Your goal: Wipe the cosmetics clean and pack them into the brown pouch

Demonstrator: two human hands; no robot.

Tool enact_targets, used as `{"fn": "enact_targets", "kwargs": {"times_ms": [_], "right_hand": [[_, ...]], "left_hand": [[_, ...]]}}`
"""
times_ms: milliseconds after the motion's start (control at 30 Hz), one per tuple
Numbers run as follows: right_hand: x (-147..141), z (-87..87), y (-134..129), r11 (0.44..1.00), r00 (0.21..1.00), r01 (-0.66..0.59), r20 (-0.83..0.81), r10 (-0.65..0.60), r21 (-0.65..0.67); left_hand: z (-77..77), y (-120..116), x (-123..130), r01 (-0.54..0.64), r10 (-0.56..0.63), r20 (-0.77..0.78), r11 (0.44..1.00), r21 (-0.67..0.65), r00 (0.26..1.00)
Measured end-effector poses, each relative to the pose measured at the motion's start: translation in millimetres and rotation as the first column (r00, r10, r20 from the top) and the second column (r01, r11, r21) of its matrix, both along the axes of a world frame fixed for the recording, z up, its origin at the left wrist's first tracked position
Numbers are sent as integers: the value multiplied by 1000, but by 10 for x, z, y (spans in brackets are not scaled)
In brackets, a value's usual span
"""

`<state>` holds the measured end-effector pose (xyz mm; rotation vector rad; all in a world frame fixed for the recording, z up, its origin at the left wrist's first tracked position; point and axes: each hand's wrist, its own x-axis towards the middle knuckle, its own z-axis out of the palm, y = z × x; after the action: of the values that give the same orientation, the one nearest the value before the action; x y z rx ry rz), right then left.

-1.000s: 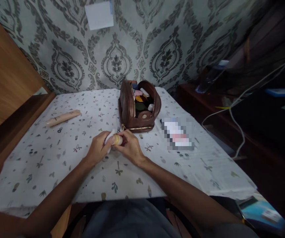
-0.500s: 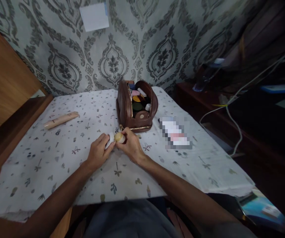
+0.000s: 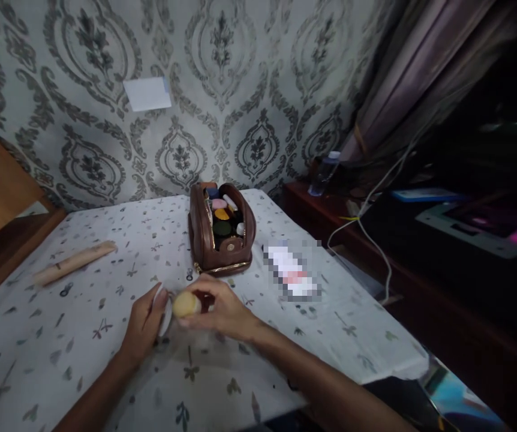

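Observation:
My left hand (image 3: 144,321) grips a thin white round disc (image 3: 167,318), perhaps a cotton pad, seen nearly edge-on. Just to its right, my right hand (image 3: 222,309) has its fingers curled around a small pot with a rounded pale-yellow end (image 3: 186,305); that end faces the disc. Blur hides whether the two touch. Beyond both hands stands a brown makeup bag (image 3: 222,255), unzipped, with several cosmetics inside.
A peach tube (image 3: 76,262) lies at the left on the patterned white cloth (image 3: 119,372). Right of the bag rests a pixelated flat item (image 3: 292,273). On the dark side table are a water bottle (image 3: 325,174) and a white cable (image 3: 379,258).
My view has tilted up and turned right. My hands have drawn slightly apart, and the white disc now shows more edge-on beside the yellow-ended pot.

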<state>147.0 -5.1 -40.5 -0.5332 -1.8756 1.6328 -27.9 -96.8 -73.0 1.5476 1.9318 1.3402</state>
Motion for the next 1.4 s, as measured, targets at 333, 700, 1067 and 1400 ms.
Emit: {"fn": "enact_targets", "kwargs": {"times_ms": [333, 700, 1067, 1400], "right_hand": [[521, 661, 953, 846, 923, 379, -92, -373, 375], [260, 785, 1347, 554, 887, -38, 284, -365, 831], [63, 1026, 1444, 780, 776, -245, 599, -199, 576], [-55, 972, 1518, 818, 756, -241, 629, -179, 523]], "left_hand": [[39, 51, 38, 56, -62, -34, 985, -161, 998], [-191, 57, -193, 64, -78, -37, 955, -289, 996], [-216, 53, -215, 103, -123, -50, 950, -294, 991], [-95, 100, -101, 137, -164, -78, 950, -281, 983]]}}
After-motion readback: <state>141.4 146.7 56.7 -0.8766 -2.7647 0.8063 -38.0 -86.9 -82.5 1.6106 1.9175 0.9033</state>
